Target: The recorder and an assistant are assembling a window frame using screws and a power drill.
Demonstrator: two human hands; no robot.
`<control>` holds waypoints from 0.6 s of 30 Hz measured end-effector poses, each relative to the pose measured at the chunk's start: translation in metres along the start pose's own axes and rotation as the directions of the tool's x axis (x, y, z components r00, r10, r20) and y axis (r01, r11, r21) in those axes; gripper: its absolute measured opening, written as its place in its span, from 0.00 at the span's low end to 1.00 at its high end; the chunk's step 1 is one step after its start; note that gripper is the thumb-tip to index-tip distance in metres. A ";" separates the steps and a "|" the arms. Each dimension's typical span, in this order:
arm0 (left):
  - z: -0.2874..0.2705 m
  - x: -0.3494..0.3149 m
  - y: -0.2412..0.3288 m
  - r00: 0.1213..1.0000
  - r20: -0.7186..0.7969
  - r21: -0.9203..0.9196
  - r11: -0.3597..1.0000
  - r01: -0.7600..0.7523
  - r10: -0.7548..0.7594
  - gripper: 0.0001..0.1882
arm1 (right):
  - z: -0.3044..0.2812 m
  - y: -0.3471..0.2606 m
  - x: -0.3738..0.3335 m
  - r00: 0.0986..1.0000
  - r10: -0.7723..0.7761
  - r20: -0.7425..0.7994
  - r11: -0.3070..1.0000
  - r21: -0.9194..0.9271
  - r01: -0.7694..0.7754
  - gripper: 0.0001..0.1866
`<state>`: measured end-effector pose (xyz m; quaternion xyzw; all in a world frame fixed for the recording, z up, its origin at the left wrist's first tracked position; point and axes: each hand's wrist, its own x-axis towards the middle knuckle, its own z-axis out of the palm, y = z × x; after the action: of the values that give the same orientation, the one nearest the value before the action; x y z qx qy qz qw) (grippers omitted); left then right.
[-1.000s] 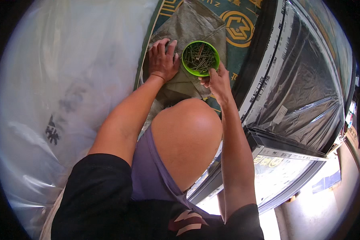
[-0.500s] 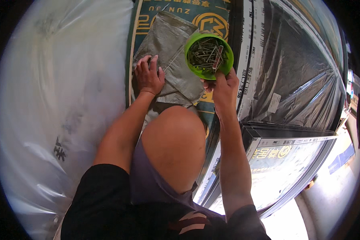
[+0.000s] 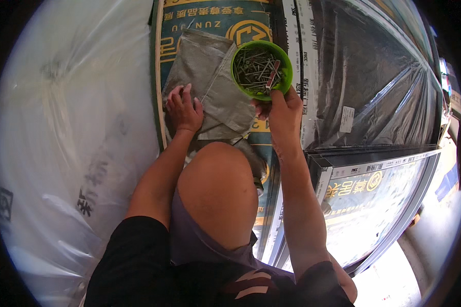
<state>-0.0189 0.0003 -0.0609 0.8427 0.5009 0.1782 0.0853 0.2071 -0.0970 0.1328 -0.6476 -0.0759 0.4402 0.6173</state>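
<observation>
A bright green round tub (image 3: 287,60) full of long screws (image 3: 252,66) is gripped at its near rim by my right hand (image 3: 283,110), thumb over the edge. A small red and silver piece (image 3: 273,75) lies on top of the screws. My left hand (image 3: 185,110) rests with fingers spread on a folded grey woven sheet (image 3: 210,71). That sheet lies over a dark green printed panel (image 3: 176,23), just left of the tub. The lower fingers of my right hand are partly hidden under the tub.
Clear plastic film (image 3: 77,128) covers a large pale surface on the left. At right stand dark film-wrapped frames (image 3: 374,77) with white-taped edges. My bent knee (image 3: 217,199) is close below the sheet. A glazed frame (image 3: 379,194) leans at lower right.
The view has shifted, so the sheet, tub and both hands appear slightly further left. My grip on the tub and my left hand's rest on the sheet look the same.
</observation>
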 end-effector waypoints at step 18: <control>-0.002 0.001 0.006 0.999 -0.014 0.034 0.999 -0.039 0.040 0.27 | -0.014 0.004 -0.010 0.988 -0.035 -0.152 0.990 0.129 0.055 0.11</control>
<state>-0.0144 -0.0015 -0.0569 0.8524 0.4877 0.1775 0.0641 0.2088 -0.1149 0.1320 -0.6342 -0.0146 0.3803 0.6730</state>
